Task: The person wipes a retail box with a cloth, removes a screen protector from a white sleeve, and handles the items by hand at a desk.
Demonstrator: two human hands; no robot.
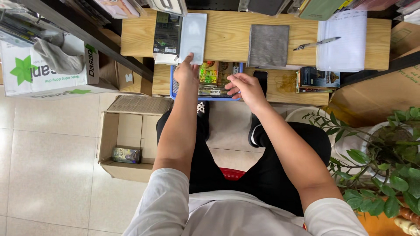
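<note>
From the head view, the left hand (186, 70) reaches forward over the near edge of the desk (227, 37) and pinches the near end of a pale sheet (193, 37), fingers closed on it. The sheet is a long rectangle lying flat on the wood, its long axis running away from the person, its far end toward the back of the desk, just beside a dark packet (166, 37) on its left. The right hand (245, 87) hovers above a blue tray (173, 85) of colourful packets (214, 74), fingers loosely curled and half open, holding nothing that I can see. A black phone (261, 78) lies just right of that hand on the lower shelf. Further right on the desk sit a grey cloth (268, 45), a pen (316, 43) lying slantwise, and a white pad (343, 41). The floor is pale tile; an open carton (127, 144) with a small box inside stands by the left knee, a white carton (48, 65) sits further left, and a leafy plant (389, 161) fills the right side.
</note>
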